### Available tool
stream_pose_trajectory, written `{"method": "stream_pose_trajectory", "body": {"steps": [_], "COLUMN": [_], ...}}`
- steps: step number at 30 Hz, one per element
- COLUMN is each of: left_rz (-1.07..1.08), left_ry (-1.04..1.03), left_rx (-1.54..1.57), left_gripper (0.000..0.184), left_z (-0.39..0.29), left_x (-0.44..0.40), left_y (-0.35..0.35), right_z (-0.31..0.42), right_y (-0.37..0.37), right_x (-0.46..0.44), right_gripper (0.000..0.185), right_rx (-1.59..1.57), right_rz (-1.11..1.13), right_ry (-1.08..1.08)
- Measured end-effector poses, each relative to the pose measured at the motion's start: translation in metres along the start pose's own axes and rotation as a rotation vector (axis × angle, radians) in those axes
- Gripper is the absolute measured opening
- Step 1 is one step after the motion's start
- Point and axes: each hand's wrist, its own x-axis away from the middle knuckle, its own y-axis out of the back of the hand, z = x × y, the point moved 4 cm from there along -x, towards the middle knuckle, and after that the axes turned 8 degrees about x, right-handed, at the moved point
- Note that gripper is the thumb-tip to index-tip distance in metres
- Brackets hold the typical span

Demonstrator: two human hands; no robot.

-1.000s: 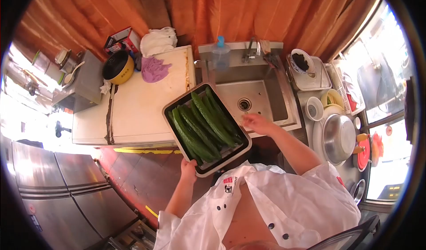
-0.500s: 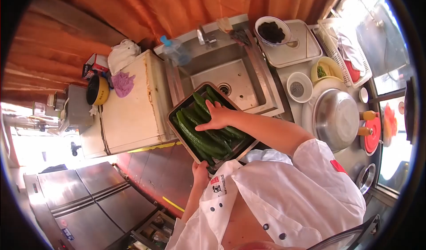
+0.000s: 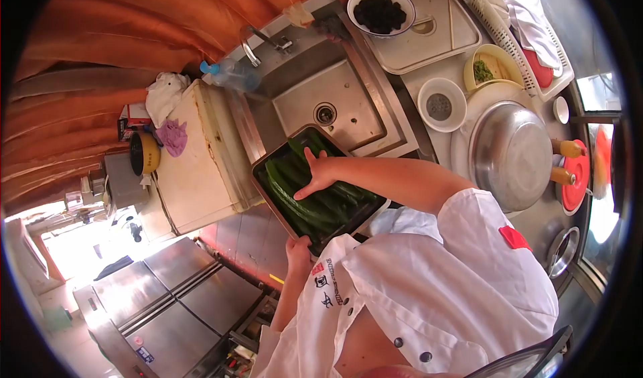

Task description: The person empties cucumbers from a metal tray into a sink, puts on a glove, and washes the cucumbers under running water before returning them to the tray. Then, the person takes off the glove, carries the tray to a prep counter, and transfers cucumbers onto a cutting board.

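Observation:
A dark rectangular tray (image 3: 267, 196) of long green cucumbers (image 3: 303, 208) is held close to my body, its far corner overlapping the near edge of the sink (image 3: 395, 120). My left hand (image 3: 299, 249) grips the tray's near-left corner, fingers partly hidden beneath it. Over the cucumbers lies my right hand (image 3: 320, 175), thumb and fingers spread and touching their tops. It is not closed round any of them. My right forearm covers the tray's right side, so some cucumbers are hidden.
A faucet (image 3: 264, 46) and blue-capped bottle (image 3: 231, 76) stand behind the sink. On the right counter are a bowl of dark pieces (image 3: 380, 14), a white bowl (image 3: 442, 105), a yellow bowl (image 3: 494, 66) and a large metal pan (image 3: 512, 157). A worn white-topped cabinet (image 3: 194, 170) stands left.
The view has tilted, so the sink and right counter sit higher in it. My right hand has stayed spread on the cucumbers, and my left hand still holds the tray's corner.

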Motion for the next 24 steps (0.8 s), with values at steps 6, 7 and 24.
{"method": "stream_pose_trajectory", "body": {"steps": [6,7,24], "left_rz": [0.019,0.019,0.075], "left_ry": [0.05,0.049,-0.109], "left_rx": [0.175,0.176,0.228], "left_gripper": [0.046,0.046,0.045], "left_z": [-0.009,-0.012,0.029], "left_x": [0.004,0.006,0.027], "left_y": [-0.004,-0.005,0.015], "right_z": [-0.001,0.0,0.014], "right_y": [0.012,0.015,0.004], "right_x": [0.004,0.002,0.046], "right_gripper": [0.163,0.163,0.153], "right_rx": [-0.07,-0.069,0.077], "right_rz": [0.086,0.086,-0.044], "right_ry": [0.01,0.01,0.057]}}
